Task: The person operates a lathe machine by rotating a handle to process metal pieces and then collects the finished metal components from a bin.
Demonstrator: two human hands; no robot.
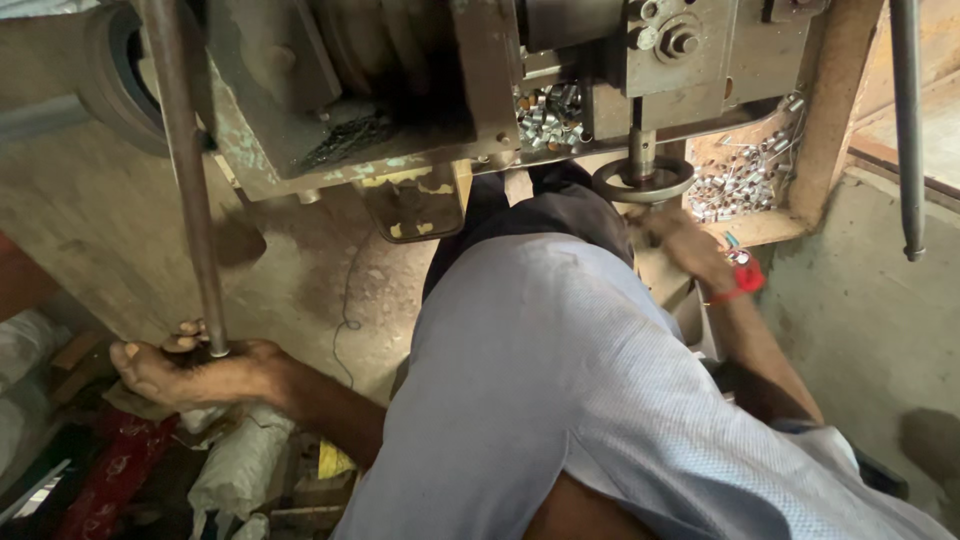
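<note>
My left hand (190, 368) is stretched out low to the left, its fingers wrapped around the bottom end of a long grey metal rod (190, 170) that rises steeply to the top edge. My right hand (688, 250), blurred, with a red band (745, 282) at the wrist, lies just below a small round handwheel (643, 181) on a worn grey machine (420, 80). Whether it holds anything is hidden by the blur. My light blue shirt (560, 400) fills the lower middle.
A wooden tray (768, 228) holds a heap of small shiny metal sleeves (740, 178), and more lie inside the machine (548, 115). Another rod (908, 130) hangs at the right. Sacks, red wrapping and scraps (130, 470) litter the concrete floor (330, 270) at the lower left.
</note>
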